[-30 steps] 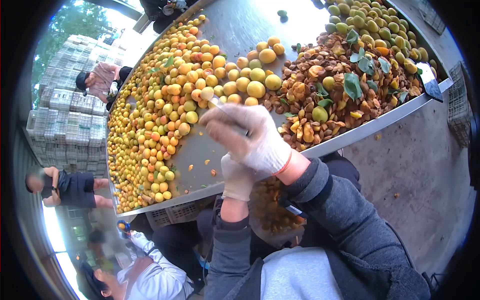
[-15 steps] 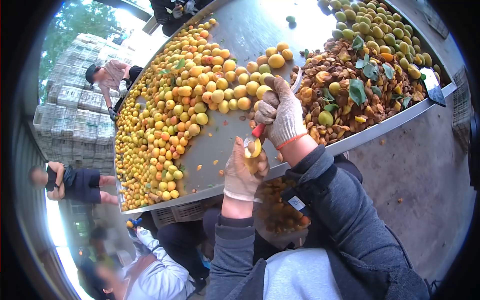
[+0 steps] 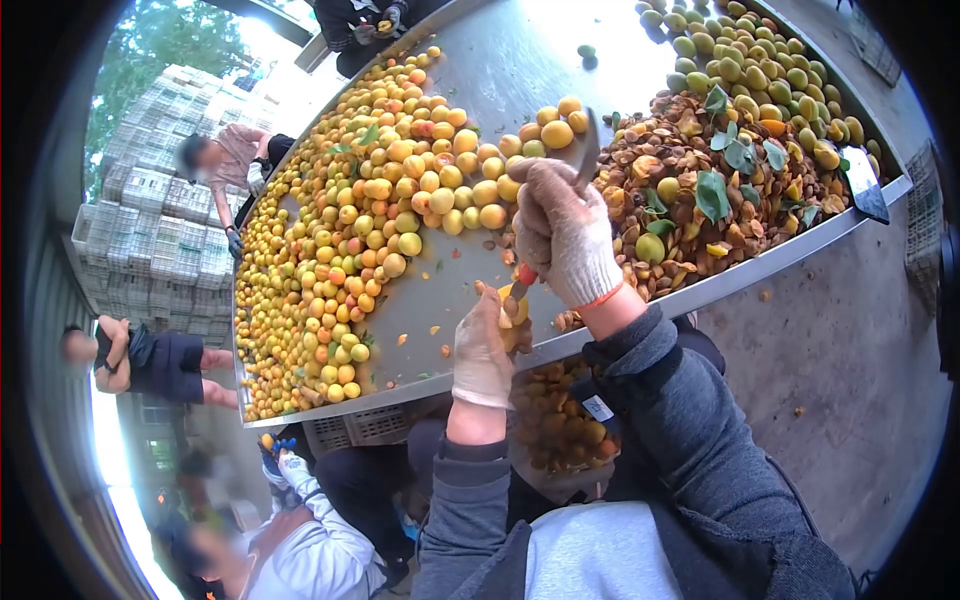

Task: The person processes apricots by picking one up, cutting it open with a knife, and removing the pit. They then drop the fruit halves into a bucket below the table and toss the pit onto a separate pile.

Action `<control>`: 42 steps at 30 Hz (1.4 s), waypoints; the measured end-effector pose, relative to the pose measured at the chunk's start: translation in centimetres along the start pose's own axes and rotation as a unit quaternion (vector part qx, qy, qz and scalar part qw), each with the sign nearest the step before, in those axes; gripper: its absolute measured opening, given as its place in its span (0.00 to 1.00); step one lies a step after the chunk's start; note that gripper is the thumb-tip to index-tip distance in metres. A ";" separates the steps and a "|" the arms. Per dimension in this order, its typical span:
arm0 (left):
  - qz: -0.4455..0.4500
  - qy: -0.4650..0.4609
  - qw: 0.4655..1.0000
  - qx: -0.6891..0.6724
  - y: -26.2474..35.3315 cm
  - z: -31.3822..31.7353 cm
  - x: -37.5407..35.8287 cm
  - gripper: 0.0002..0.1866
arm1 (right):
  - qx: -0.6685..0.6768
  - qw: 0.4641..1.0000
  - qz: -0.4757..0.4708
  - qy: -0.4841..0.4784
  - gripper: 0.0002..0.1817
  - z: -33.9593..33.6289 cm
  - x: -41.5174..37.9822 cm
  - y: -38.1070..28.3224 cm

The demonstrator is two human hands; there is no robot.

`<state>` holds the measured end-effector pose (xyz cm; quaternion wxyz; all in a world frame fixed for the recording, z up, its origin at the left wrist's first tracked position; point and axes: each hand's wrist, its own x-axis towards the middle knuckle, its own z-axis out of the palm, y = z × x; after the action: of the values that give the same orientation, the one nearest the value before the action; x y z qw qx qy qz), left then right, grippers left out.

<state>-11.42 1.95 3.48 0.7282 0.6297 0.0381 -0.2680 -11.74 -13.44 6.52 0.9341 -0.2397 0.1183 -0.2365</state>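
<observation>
Left hand (image 3: 483,345): gloved, fingers curled round a cut apricot (image 3: 514,307), held just over the near edge of the surface (image 3: 480,70).
Right hand (image 3: 562,232): gloved, fist closed on a knife (image 3: 560,190); red handle end showing below the fist, blade rising above the knuckles.
Apricot: pinched in the left hand's fingertips, touching the lower end of the knife handle, directly under the right hand.
Surface: metal, rimmed, tilted across the view; bare strip down the middle with a few scraps of fruit.
Fruit heap (image 3: 350,230): yellow and orange apricots, spread along the left side up to the far edge.
Pits (image 3: 690,200): brown pile with leaves and fruit halves, on the right side against the near rim, just beside the right hand.
Green fruit (image 3: 760,70): heaped at the far right corner.
Tub (image 3: 560,430): below the near edge, under both hands, filled with orange halves.
Other people: several standing along the left edge; stacked crates (image 3: 150,220) behind them.
</observation>
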 end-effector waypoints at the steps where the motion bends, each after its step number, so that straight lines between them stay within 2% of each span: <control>1: 0.009 0.024 0.998 0.050 0.0 0.1 0.0 0.19 | -0.045 0.998 0.010 -0.037 0.11 0.0 -0.3 -0.1; 2: 0.007 0.023 0.998 0.052 0.0 0.3 0.0 0.19 | -0.068 0.996 0.025 -0.056 0.11 0.1 -0.5 -0.2; 4: 0.044 0.068 0.979 0.185 -0.3 0.7 0.4 0.16 | -0.053 0.994 0.053 -0.077 0.11 -0.2 -0.3 -0.2; 5: 0.041 0.067 0.979 0.186 -0.8 0.9 1.1 0.16 | -0.039 0.991 0.080 -0.101 0.11 -0.4 -0.1 -0.2; 7: 0.026 0.173 0.978 0.109 -1.7 1.4 2.3 0.15 | -0.018 0.994 0.088 -0.061 0.10 -0.8 0.4 -0.1; 8: 0.024 0.172 0.978 0.111 -1.9 1.3 2.2 0.15 | 0.036 0.992 0.113 -0.043 0.09 -1.3 0.9 0.3; 10: 0.030 0.083 0.995 0.042 -1.2 1.4 1.4 0.16 | 0.097 0.985 0.143 -0.013 0.10 -1.9 1.6 1.0; 11: 0.031 0.083 0.995 0.043 -0.8 1.4 1.2 0.16 | 0.098 0.985 0.142 -0.014 0.10 -2.1 1.9 1.4; 13: -0.063 0.017 0.998 0.004 -0.2 1.1 0.9 0.17 | 0.157 0.974 0.158 0.032 0.12 -2.3 2.3 2.1; 14: -0.063 0.018 0.998 0.004 -0.3 1.0 1.2 0.17 | 0.157 0.974 0.159 0.031 0.12 -2.7 2.5 2.6; 16: -0.149 -0.081 0.959 -0.228 -1.2 0.4 2.2 0.21 | 0.282 0.943 0.165 0.059 0.12 -2.7 2.7 3.2; 17: -0.147 -0.081 0.959 -0.228 -1.7 0.1 2.7 0.21 | 0.282 0.943 0.165 0.057 0.12 -2.9 2.9 3.3; 19: -0.118 -0.063 0.969 -0.206 -2.3 -0.2 3.4 0.24 | 0.250 0.950 0.107 0.151 0.10 -2.0 2.7 1.8; 20: -0.128 -0.021 0.970 -0.205 -1.8 -0.3 3.9 0.24 | 0.214 0.950 0.110 0.198 0.10 -1.6 2.8 0.3; 21: -0.125 -0.021 0.971 -0.205 -1.2 -0.1 4.1 0.24 | 0.193 0.971 0.012 0.140 0.08 -1.5 2.8 0.0; 22: -0.099 0.018 0.981 -0.169 -0.5 0.1 4.1 0.23 | 0.042 0.990 0.016 0.133 0.08 -1.6 2.4 -0.6; 23: -0.073 0.056 0.987 -0.131 0.2 0.4 3.9 0.23 | -0.110 0.986 0.016 0.124 0.09 -1.5 1.7 -1.1; 24: -0.035 0.061 0.993 -0.096 0.5 0.5 3.5 0.23 | -0.218 0.972 -0.079 0.021 0.10 -2.0 1.9 0.3; 25: -0.031 0.059 0.993 -0.097 0.7 0.5 3.5 0.23 | -0.321 0.927 -0.173 -0.081 0.12 -1.6 1.7 1.0; 27: -0.014 0.132 0.988 -0.076 0.5 0.3 3.5 0.16 | -0.445 0.875 -0.084 -0.173 0.12 -1.6 0.0 1.1; 28: -0.014 0.131 0.988 -0.078 0.3 0.2 3.2 0.16 | -0.530 0.824 -0.068 -0.190 0.12 -1.5 -0.7 0.7; 29: 0.177 0.106 0.957 0.206 0.0 0.1 2.8 0.16 | -0.609 0.764 -0.050 -0.207 0.13 -1.3 -1.4 0.1; 30: 0.347 0.068 0.811 0.466 -0.2 0.0 2.6 0.16 | -0.610 0.763 -0.050 -0.207 0.13 -1.4 -1.8 0.4; 31: 0.347 0.068 0.811 0.465 -0.3 -0.1 2.7 0.16 | -0.633 0.738 -0.086 -0.216 0.13 -1.8 -1.9 0.9; 32: 0.302 0.069 0.871 0.381 -0.4 -0.3 2.9 0.16 | -0.655 0.712 -0.122 -0.224 0.13 -2.1 -1.9 1.3; 34: 0.204 0.064 0.956 0.200 -0.8 -0.9 3.8 0.17 | -0.667 0.696 -0.138 -0.228 0.12 -2.8 -1.7 1.6; 36: 0.090 0.055 0.994 0.012 -1.5 -1.4 4.6 0.18 | -0.679 0.681 -0.149 -0.230 0.11 -3.3 -1.8 1.5; 38: 0.093 0.015 0.995 -0.031 -2.6 -2.2 5.2 0.19 | -0.658 0.718 -0.149 -0.171 0.11 -3.2 -1.8 1.1; 39: 0.097 -0.022 0.992 -0.074 -2.7 -2.2 5.1 0.19 | -0.664 0.713 -0.186 -0.126 0.11 -3.4 -1.4 0.9; 40: 0.099 -0.023 0.992 -0.075 -2.5 -2.5 5.1 0.19 | -0.682 0.704 -0.180 -0.087 0.11 -3.5 -1.0 0.4; 41: 0.038 -0.091 0.977 -0.190 -2.0 -3.0 5.1 0.17 | -0.698 0.693 -0.173 -0.048 0.10 -3.6 -0.8 -0.1; 42: -0.023 -0.159 0.940 -0.299 -1.5 -3.0 4.9 0.16 | -0.689 0.695 -0.205 -0.032 0.11 -3.8 -0.8 -0.2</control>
<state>-7.06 2.95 -0.40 0.8732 0.3307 0.0148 -0.3578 -13.79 -14.67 3.46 0.4394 -0.8415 0.1662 -0.2668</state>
